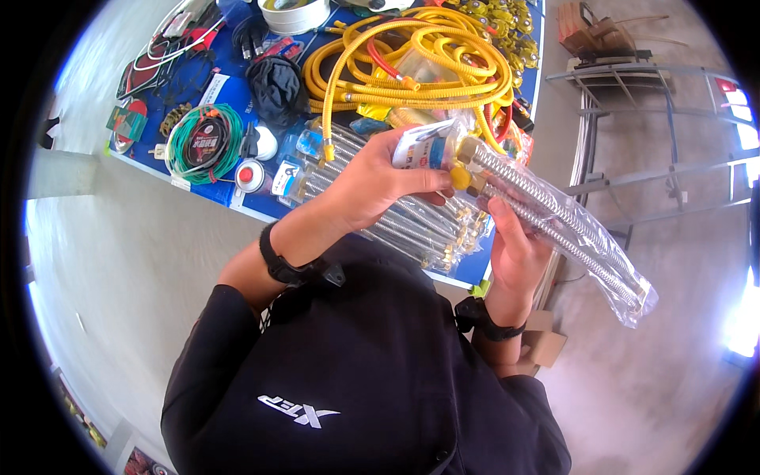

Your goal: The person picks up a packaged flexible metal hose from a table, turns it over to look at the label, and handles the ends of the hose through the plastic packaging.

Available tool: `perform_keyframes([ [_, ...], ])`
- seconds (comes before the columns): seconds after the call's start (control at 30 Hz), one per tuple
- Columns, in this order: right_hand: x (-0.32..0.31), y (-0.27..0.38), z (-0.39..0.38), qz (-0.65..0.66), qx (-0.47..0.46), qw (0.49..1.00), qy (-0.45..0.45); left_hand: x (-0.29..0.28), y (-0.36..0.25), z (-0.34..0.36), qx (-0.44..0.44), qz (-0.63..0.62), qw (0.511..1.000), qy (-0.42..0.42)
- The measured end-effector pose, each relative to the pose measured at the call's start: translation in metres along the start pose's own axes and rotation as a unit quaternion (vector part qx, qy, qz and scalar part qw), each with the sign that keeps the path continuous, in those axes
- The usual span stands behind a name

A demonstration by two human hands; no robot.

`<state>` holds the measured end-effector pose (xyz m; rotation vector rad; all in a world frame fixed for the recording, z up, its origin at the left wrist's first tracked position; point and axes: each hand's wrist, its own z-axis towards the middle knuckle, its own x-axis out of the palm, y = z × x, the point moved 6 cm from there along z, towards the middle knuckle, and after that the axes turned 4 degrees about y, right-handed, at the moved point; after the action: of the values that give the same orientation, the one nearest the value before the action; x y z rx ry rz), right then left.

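Observation:
Above the table's front edge I hold a clear plastic packet of two corrugated steel hoses, which slants down to the right. My left hand grips its upper end, thumb near a round yellow cap and fingers by the printed header label. Brass-coloured fittings show at that end. Lower along the packet, my right hand supports it from beneath, thumb against the plastic and the other fingers mostly hidden. Similar packaged steel hoses lie in a row on the blue table, partly covered by my left hand.
Coiled yellow hoses and brass valves crowd the table's far side. On its left are a green wire coil, a black pouch and a can. A metal frame stands right; cardboard lies below.

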<state>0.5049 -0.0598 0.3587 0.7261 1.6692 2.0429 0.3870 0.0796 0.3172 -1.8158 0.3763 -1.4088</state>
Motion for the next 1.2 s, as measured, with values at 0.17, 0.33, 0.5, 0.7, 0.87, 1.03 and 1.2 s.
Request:
perform_keyframes([
  [0.17,-0.002,-0.003,0.001,0.052,0.041,0.997,-0.026,0.0,0.011,0.006,-0.037,-0.037,0.998,0.023],
  [0.33,-0.002,-0.006,-0.001,0.127,0.092,0.986,-0.05,0.003,0.017,0.009,-0.045,-0.077,0.994,0.066],
  [0.5,-0.004,-0.01,-0.003,0.148,0.112,0.982,-0.042,0.011,0.016,0.01,-0.032,-0.076,0.993,0.079],
  [0.7,0.001,-0.007,-0.003,0.178,0.109,0.978,-0.026,0.014,0.01,0.005,0.016,-0.07,0.996,0.05],
  [0.87,0.007,-0.007,-0.005,0.229,0.129,0.964,-0.037,0.013,0.009,0.002,0.04,-0.07,0.996,0.046],
  [1.03,0.007,-0.01,-0.009,0.265,0.141,0.954,-0.012,0.016,0.001,-0.001,0.051,-0.026,0.998,0.036],
  [1.2,0.007,-0.005,-0.012,0.216,0.134,0.967,-0.028,0.02,-0.008,-0.005,0.074,0.076,0.994,0.023],
])
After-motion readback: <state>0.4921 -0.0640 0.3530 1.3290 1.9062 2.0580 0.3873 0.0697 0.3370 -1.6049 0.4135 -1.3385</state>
